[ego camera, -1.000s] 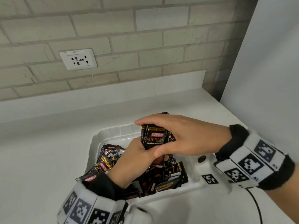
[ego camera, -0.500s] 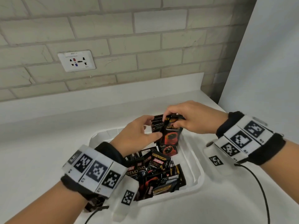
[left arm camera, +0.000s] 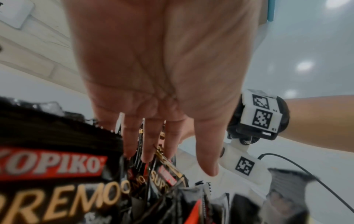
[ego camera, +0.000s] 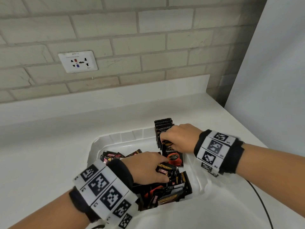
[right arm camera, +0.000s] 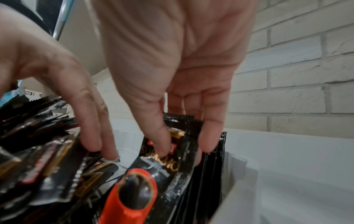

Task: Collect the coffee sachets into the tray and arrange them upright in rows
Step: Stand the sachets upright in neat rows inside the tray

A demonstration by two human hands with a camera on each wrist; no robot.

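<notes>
From above, my right hand (ego camera: 179, 138) is pinching the upright row of sachets (ego camera: 163, 129) at the tray's (ego camera: 105, 141) far corner. My left hand (ego camera: 145, 167) is reaching into the loose sachets (ego camera: 166, 192); grip unclear. At the left wrist, fingers (left arm camera: 147, 145) are extending straight among them. At the right wrist, thumb and fingers (right arm camera: 208, 136) are curling round the row's front sachet (right arm camera: 162, 166).

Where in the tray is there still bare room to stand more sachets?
Bare tray floor lies between the far rim and the loose sachets, left of the upright row held by the right hand. The near half under the left hand is crowded.
</notes>
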